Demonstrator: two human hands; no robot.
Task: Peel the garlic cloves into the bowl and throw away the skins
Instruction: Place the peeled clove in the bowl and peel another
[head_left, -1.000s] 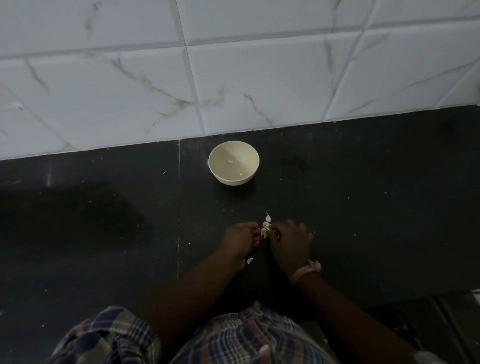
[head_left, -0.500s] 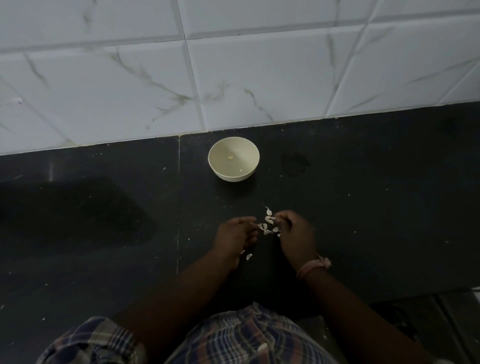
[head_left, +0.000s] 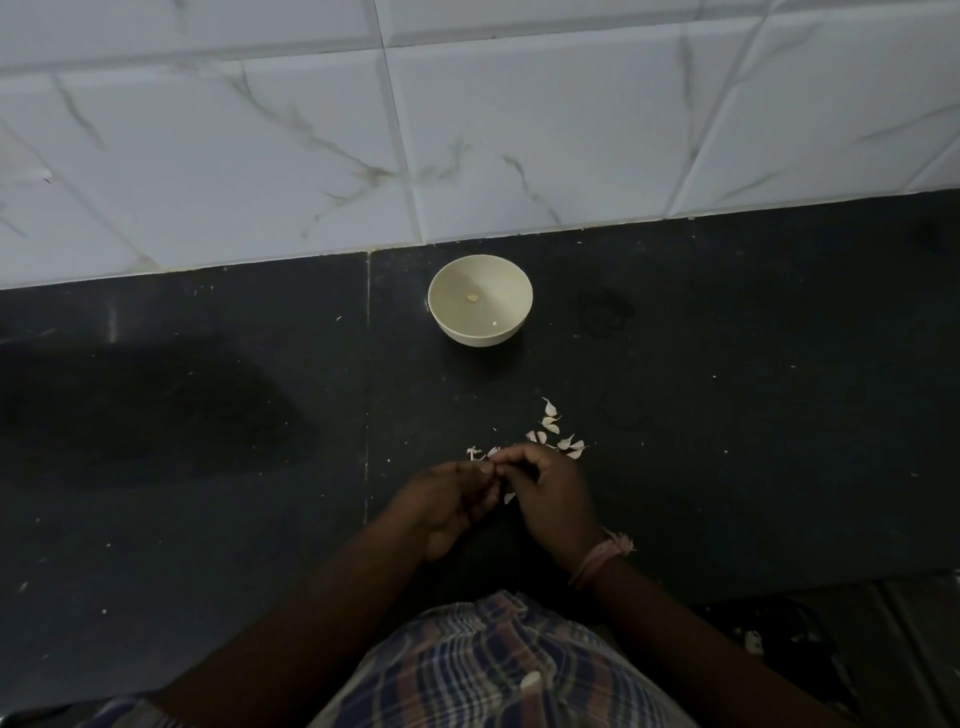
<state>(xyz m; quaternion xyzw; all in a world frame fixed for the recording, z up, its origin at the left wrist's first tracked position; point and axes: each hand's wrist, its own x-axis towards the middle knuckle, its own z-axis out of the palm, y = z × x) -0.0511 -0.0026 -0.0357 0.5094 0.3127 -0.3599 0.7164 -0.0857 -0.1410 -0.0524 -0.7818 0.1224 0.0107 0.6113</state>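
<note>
Garlic cloves are scattered on the dark surface just beyond the two hands, a small loose cluster lying between the hands and the bowl, with a few more pale pieces nearer the left fingertips.

Taken from the left: the left hand is held low over the surface, its fingers curled inward toward the right hand. The right hand, a thread band at its wrist, is curled likewise, and the tips of both are brought together. Something small appears to be pinched between them, probably a clove being peeled, but it is hidden in the dim light and cannot be confirmed. A pale scrap is seen in the gap below the fingertips.

Farther back, near the tiled wall, the cream bowl is set upright, well apart from the hands; two small pale bits are seen inside it.

The cloves are judged to be light, small and firm, and slippery once bared, while the skins are papery and easily torn or blown about. A clove is best held at its blunt root end, with the skin lifted from the pointed tip. Most of the task is judged still undone.
</note>
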